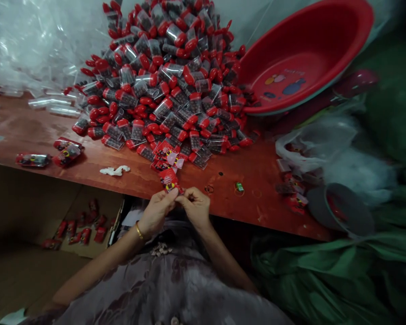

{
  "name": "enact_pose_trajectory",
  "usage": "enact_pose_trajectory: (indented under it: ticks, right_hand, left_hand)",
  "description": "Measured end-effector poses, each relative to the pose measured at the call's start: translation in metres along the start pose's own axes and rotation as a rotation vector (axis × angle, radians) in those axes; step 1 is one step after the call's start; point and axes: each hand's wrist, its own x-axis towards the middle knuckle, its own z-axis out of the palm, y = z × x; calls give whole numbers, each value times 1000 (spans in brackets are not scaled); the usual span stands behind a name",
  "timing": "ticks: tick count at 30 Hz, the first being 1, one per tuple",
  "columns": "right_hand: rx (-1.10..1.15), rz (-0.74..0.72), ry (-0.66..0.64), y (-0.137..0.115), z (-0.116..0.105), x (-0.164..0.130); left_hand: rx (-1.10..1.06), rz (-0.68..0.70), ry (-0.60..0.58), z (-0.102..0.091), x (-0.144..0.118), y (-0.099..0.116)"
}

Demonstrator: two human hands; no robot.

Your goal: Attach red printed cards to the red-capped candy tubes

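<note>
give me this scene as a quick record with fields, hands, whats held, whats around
left hand: left hand, gold bangle on the wrist, pinching a red label strip
right hand: right hand, pinching the same strip
table: reddish wooden table
pile: red-capped clear tubes heaped behind the strip
basin: red basin tilted at the pile's right
box: cardboard box at lower left, red packets inside

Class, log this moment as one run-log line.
left hand: holds red printed label strip | right hand: same strip | behind: pile of red-capped clear vials
</note>
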Motion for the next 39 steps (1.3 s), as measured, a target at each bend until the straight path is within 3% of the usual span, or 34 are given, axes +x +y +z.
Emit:
enact_pose_trajectory:
  ticks: [3,5,8,11,12,14,17,20,24,26,28,31,39]
  right_hand:
    - [-193,-135,-77,2,8,4]
    - [-377,-258,-112,0,6,12]
    - [-704,-369,-27,-1,-10,37]
    - [-984,-311,40,7,-30,64]
    - [-1050,-297,39,12,-34,69]
    - [-1130,-300,42,20,-38,70]
    - [-1143,-355,103,29,-37,54]
    - [-1100,-405,182,34,-36,38]
    - [-1048,-413,233,36,-38,35]
    - [-1028,-414,240,36,-39,37]
    - [-1013,-425,241,37,-39,38]
    - [-1001,-437,237,37,-40,37]
    - [-993,-446,178,8,-23,54]
  left_hand:
    - [-52,-119,36,-17,-15,8]
    - [-56,-164,120,-35,-28,15]
    - [-90,-115,419,-76,-49,30]
    - [-194,-25,772,-125,-66,43]
    - [-242,16,843,-138,-71,45]
    - [-275,9,869,-153,-79,46]
    - [-96,-34,813,-135,-82,40]
    - [425,184,668,-86,-59,40]
    - [1201,661,387,-33,17,53]
    - [1487,722,427,-23,57,58]
    - [1680,684,420,-21,86,59]
    - [1806,634,399,-24,101,57]
    - [1804,688,432,-26,92,51]
